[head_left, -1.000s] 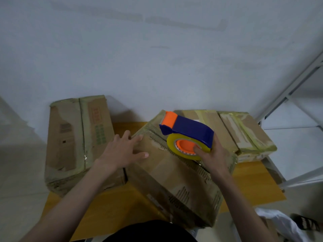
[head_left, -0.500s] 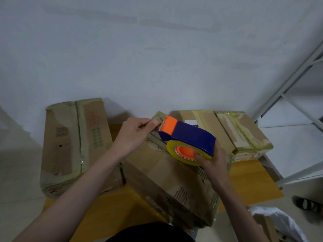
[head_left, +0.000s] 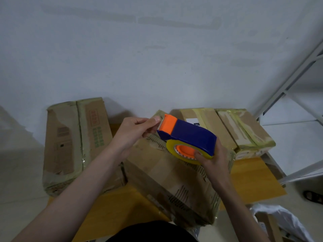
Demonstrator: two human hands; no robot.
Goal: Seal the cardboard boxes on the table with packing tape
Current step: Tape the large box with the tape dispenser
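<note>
Tape dispenser (head_left: pixel 189 137), blue with orange nose: held above the middle cardboard box (head_left: pixel 174 173), right hand (head_left: pixel 214 158) wrapped round its rear and the yellow tape roll (head_left: pixel 176 153). Left hand (head_left: pixel 134 132): fingertips pinched at the dispenser's nose; tape end not discernible. Beside the middle box: left box (head_left: pixel 73 142); two taped boxes (head_left: pixel 232 130) behind right.

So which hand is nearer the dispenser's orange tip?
Left. The left hand has its fingertips pinched right at the orange tip; the right hand grips the tape dispenser at its opposite, roll end.
</note>
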